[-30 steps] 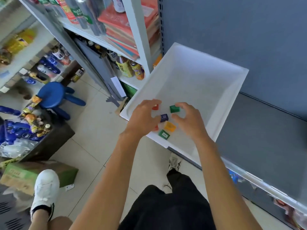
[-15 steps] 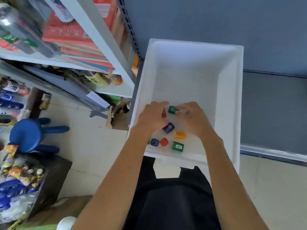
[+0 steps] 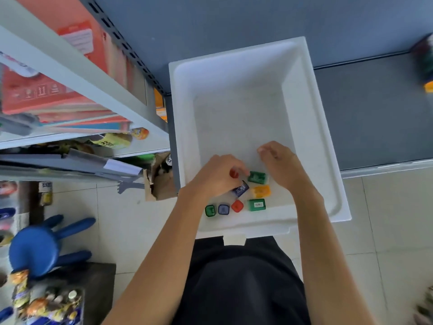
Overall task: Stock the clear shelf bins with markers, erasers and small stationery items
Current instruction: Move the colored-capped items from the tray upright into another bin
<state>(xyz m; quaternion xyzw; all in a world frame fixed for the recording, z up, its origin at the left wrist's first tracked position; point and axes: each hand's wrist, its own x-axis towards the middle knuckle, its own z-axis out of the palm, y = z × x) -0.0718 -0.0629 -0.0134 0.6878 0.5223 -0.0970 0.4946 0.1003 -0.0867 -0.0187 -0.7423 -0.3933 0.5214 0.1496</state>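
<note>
The left hand (image 3: 218, 180) pinches a red piece (image 3: 233, 174) at the near end of the white bin (image 3: 234, 73). The green eraser (image 3: 257, 177) lies just right of those fingers, long side across the bin. I can't tell if the curled right hand (image 3: 281, 166) holds anything.

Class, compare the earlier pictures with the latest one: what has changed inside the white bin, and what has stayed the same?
The right hand has let go of the upper green piece and drawn away toward the bin's far right. That piece now lies free. The left hand still pinches a red piece. The orange piece and the bin are as before.
</note>
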